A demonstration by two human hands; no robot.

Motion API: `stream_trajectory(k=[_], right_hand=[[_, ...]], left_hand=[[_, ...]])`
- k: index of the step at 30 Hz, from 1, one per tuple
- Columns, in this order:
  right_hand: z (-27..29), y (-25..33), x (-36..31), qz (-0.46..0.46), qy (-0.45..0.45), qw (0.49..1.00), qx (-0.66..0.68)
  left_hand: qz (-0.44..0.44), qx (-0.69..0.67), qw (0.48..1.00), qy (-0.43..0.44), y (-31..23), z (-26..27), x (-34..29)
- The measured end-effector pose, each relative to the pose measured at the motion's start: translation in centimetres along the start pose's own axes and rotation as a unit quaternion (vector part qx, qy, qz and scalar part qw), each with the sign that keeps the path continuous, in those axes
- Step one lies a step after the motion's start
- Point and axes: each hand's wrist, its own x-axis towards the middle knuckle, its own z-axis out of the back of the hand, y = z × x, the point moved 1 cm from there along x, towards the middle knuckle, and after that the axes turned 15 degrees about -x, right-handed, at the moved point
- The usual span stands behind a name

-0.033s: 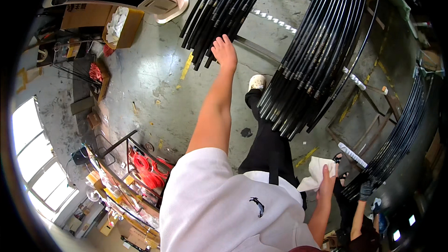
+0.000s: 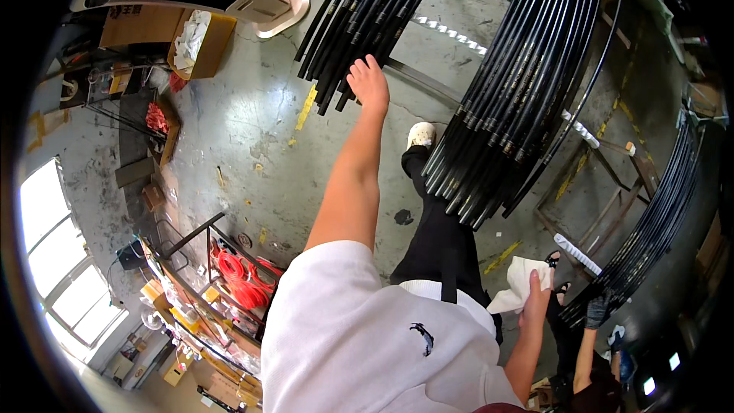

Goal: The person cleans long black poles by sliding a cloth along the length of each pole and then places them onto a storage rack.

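Observation:
My left hand (image 2: 370,86) reaches forward over the lower ends of a bundle of black rods (image 2: 373,11). Its fingers look slightly apart and lie across the rods at the bundle's right side; the thumb is hidden. In my right hand (image 2: 534,304), low and to the right beside my hip, a folded white cloth (image 2: 514,291) is held with the thumb on top. A second, larger bundle of black rods (image 2: 520,84) slopes down in front of me, right of my left hand.
A metal rack bar (image 2: 424,80) runs between the bundles. To the right, a co-worker's gloved hand (image 2: 598,312) touches another rod bundle (image 2: 650,237). A cardboard box (image 2: 215,46) and a machine base (image 2: 287,4) stand at the far left. Red coils (image 2: 243,275) hang on a cluttered shelf nearer.
The co-worker's gloved hand has shifted slightly to the left. My own hands stay practically where they were.

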Motion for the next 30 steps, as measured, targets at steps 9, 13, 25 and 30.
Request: stream_trajectory(k=[9,13,25,30], right_hand=[[-0.3,-1.1,0.2,0.008,0.043,0.998,0.051],[-0.5,-0.1,1.5,0.052,0.15,0.98,0.123],[-10.2,8.5,-6.6,0.168,0.215,0.924,0.269],[-7.8,8.7,-7.1,0.164,0.203,0.914,0.311]], left_hand=[[0.01,-0.265,0.952,0.154,-0.5,6.3,-2.5],[-0.013,-0.395,0.904,0.163,-0.6,13.2,-10.3],[-0.151,-0.359,0.894,0.221,-11.3,34.7,-27.8],[-0.093,-0.343,0.89,0.284,-10.6,38.8,-31.4]])
